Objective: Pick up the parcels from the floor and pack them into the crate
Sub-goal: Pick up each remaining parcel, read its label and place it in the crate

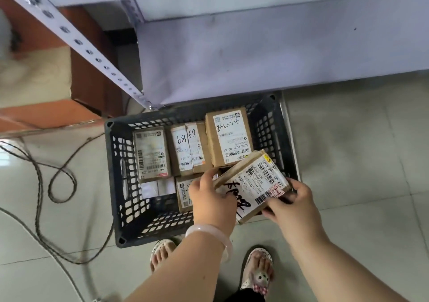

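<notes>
Parcel [251,183], tilted, is held above the near right corner of the crate [111,162], gripped by the left hand [210,199] and right hand [290,205] at opposite edges. Several boxes already lie inside the crate; no parcels show on the floor beside it, so packing looks nearly complete.

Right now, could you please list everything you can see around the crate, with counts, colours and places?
crate: one, dark grey, on the floor
packed parcels: five showing, mostly brown with white labels, inside the crate
held parcel: one, brown with white label, tilted over the crate's near right corner
shelf: one, pale grey, above the crate
cables: several, dark, on the floor at left
slippers: two, patterned, beside the crate's near edge
bracelet: one, pale pink, on the left wrist
left hand: grips the held parcel's left edge
right hand: grips its near right corner
</notes>
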Action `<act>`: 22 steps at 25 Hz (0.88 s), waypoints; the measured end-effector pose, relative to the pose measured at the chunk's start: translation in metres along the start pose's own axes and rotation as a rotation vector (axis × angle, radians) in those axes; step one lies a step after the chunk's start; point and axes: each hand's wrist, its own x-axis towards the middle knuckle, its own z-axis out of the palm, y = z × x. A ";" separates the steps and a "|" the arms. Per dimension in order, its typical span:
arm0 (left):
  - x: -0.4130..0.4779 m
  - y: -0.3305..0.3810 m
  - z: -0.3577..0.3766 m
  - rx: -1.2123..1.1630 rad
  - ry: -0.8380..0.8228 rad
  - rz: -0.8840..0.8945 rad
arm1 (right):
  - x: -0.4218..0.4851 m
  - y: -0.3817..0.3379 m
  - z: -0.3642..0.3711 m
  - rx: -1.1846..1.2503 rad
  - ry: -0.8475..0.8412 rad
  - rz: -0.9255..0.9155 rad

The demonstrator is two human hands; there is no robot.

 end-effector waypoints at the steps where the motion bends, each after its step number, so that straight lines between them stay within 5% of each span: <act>1: 0.004 -0.002 0.002 -0.059 0.019 -0.066 | 0.005 0.000 -0.001 -0.047 0.008 -0.015; 10: 0.030 -0.019 0.013 -0.177 -0.068 -0.210 | 0.026 -0.015 -0.002 -0.647 -0.008 -0.136; 22: 0.054 -0.044 0.045 -0.239 -0.306 -0.213 | 0.061 -0.009 0.021 -0.827 -0.076 0.005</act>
